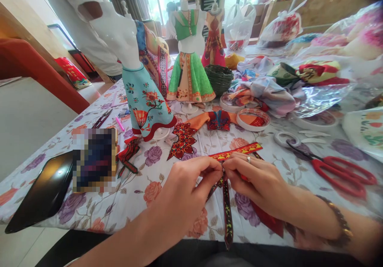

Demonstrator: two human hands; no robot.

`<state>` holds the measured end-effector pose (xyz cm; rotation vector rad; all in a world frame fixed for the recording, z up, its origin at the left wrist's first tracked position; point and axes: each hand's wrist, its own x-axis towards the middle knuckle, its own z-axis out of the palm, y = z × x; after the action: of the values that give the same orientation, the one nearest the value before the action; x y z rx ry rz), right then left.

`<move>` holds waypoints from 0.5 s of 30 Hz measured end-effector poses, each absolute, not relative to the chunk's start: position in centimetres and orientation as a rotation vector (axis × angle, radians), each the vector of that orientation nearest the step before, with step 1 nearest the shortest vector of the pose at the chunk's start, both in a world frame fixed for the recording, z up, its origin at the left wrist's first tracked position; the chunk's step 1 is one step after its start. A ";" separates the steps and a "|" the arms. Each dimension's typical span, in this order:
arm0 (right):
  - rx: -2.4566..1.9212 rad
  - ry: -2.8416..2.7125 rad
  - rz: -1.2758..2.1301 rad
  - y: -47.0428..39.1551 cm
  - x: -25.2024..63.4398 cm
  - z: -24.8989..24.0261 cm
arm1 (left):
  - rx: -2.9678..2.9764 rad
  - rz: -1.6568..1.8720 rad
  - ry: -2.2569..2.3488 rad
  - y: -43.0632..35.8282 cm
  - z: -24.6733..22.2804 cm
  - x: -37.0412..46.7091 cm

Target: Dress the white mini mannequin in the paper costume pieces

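Clearly, the left hand (191,179) and right hand (263,179) meet, each grip pinched on the far end of the dark patterned strip (228,215). It runs lengthwise toward the wearer, tip at the counter (131,195)'s near edge. Floral cloth spreads leftward; red-handled scissors (320,169) lie rightward.

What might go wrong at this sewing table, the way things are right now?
The red-handled scissors lie with their blades toward the right hand, so a careless reach might nick it. The narrow strip pinched between both hands, the left one included, could slip or crease, being so thin. And the shiny black tablet rests near the table's edge, where an elbow might knock it off.
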<state>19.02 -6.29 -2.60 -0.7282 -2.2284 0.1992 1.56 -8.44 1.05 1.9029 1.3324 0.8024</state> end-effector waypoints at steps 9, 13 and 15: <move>-0.684 -2.312 0.164 -6.3 18.9 -2.3 | 1.937 0.729 1.392 -8.6 1.4 1.2; -0.637 -2.362 0.075 -6.1 18.8 -2.4 | 1.979 0.713 1.448 -8.7 1.1 1.3; -0.619 -2.387 0.055 -6.0 19.0 -2.6 | 2.021 0.723 1.455 -8.7 0.9 1.4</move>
<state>18.96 -5.99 -2.61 -0.6193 -2.3874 0.0548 1.36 -8.75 0.94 2.0214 1.4550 0.7226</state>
